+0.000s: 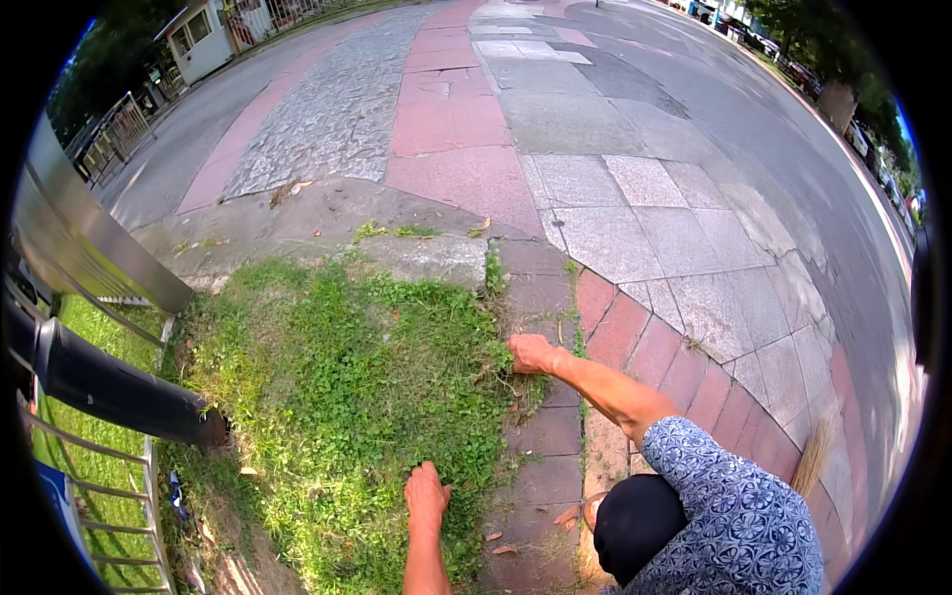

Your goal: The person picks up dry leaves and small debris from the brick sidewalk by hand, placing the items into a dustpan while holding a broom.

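My right hand [532, 353] is closed in a fist on a clump of weeds [529, 390] at the right edge of the grass patch [357, 357]. Dry stems and roots show beneath the fist, over the brick edging [547, 431]. Lower down, my left hand [428, 491] rests palm down among low clover-like weeds [394, 431]. Its fingertips are sunk in the leaves beside a small dark spot, so whether they grip anything is hidden. A blue patterned sleeve [692, 454] covers my upper right arm. Beside it is a rounded black shape [639, 524], possibly my knee.
A black post [126, 387] and a metal railing [111, 494] border the grass at left, below a steel pillar [104, 223]. Straw bristles, apparently a broom [814, 454], lie at right on the paving [714, 305]. Fallen leaves [504, 550] dot the bricks.
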The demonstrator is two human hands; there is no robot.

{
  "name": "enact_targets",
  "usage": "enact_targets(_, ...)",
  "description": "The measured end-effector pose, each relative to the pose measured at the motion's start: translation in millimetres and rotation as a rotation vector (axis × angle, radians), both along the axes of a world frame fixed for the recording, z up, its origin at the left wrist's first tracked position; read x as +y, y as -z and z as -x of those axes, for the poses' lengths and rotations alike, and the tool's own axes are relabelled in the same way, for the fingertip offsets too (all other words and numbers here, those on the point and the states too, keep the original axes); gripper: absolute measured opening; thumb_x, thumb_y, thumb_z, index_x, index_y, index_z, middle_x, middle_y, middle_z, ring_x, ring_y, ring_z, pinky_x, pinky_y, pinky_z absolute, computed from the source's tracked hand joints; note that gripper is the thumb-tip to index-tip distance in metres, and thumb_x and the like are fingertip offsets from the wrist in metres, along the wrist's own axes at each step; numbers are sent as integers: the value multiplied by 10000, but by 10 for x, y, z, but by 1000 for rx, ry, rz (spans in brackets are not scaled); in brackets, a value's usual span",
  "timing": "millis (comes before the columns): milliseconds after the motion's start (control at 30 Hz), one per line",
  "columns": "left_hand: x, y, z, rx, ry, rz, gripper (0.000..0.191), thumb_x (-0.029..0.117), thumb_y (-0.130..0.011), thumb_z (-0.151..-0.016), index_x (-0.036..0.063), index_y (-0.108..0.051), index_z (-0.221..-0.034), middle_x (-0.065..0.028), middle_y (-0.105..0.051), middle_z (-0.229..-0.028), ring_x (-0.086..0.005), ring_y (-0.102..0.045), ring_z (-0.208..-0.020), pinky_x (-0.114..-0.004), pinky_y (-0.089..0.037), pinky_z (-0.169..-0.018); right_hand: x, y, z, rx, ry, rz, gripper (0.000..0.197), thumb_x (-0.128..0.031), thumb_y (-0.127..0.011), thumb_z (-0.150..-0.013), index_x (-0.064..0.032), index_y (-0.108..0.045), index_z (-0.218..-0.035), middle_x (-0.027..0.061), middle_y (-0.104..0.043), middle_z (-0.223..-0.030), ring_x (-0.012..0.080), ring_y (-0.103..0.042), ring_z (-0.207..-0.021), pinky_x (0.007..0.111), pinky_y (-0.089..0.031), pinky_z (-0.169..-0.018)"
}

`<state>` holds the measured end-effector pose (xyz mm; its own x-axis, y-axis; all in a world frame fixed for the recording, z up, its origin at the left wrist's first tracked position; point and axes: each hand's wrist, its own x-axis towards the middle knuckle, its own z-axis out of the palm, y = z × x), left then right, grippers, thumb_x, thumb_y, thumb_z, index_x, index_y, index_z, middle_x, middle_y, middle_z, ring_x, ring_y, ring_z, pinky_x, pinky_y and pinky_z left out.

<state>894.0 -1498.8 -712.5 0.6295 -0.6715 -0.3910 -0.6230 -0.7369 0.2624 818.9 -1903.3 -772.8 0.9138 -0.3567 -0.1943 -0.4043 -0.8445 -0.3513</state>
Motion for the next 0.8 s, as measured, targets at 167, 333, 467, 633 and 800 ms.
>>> enact_targets(167, -18, -33, -3, -7, -1, -23, 548, 221, -884, -763, 10, -553, -1146, -246, -623, -1152, -431, -647, -1059, -508, -539, -877, 55, -49, -50, 62, -101, 109, 177, -148, -666, -748, -47, -662, -893, 152, -659, -965, 383, -685, -912, 502, -576, -742)
enact_targets(333, -2, 6, -37, 1, 12, -13, 563, 241, -875, -769, 9, -547, -1163, -255, -631, -1145, -444, -651, -1055, -514, -542, -880, 193, -195, -217, 569, -262, 372, 152, -162, -692, -808, -64, -751, -908, 121, -747, -995, 289, -733, -970, 429, -600, -723)
enact_targets(467, 30, 56, -41, -14, -3, 15, 558, 241, -874, -766, 11, -546, -1154, -254, -635, -1129, -441, -655, -1044, -511, -544, -878, 249, -233, -203, 492, -347, 351, 132, -148, -682, -829, -101, -790, -888, 105, -774, -958, 273, -748, -950, 410, -603, -732)
enact_targets(633, 5, -13, -1, -45, 17, 43, 525, 222, -878, -764, 15, -561, -1128, -235, -646, -1098, -415, -671, -1019, -503, -566, -857, 243, 46, -146, 449, -304, 455, 122, -197, -714, -852, -159, -806, -923, 35, -785, -974, 249, -757, -913, 422, -625, -681)
enact_targets(800, 28, 38, -11, -32, 7, 68, 493, 208, -866, -772, 28, -559, -1113, -230, -648, -1093, -422, -670, -1020, -511, -566, -857, 306, -148, -127, 429, -238, 414, 122, -193, -696, -849, -154, -799, -901, 52, -779, -963, 255, -750, -946, 405, -605, -742)
